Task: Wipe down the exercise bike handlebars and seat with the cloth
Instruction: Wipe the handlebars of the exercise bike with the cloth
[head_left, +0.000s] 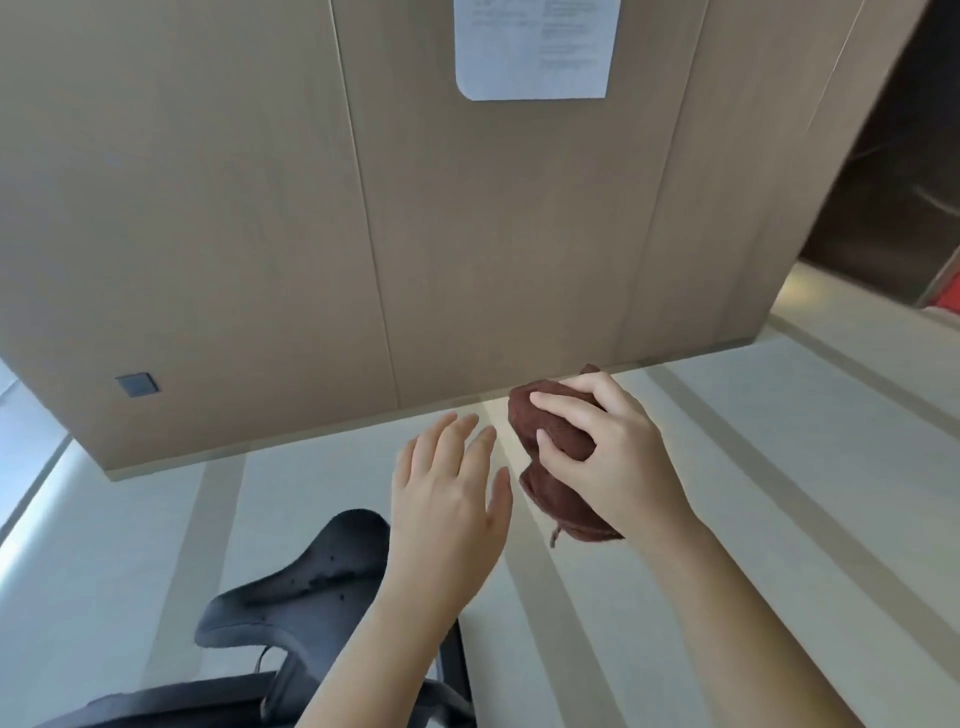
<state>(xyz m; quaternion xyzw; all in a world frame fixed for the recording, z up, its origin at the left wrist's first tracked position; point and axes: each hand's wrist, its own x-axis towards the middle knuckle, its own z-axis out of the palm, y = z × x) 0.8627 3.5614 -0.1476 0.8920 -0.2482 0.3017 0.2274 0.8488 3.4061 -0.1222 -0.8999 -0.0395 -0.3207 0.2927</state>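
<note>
Right hand (613, 457) grips one cloth (550, 441)

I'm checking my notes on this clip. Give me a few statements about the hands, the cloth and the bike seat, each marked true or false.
1. The right hand grips the brown cloth. True.
2. The left hand presses on the seat. False: it is open, fingers straight, holding nothing and off the seat.
3. The cloth lies spread on the seat. False: it is bunched in the right hand, right of the seat.
4. A sheet of paper hangs on the wall panel. True.
</note>
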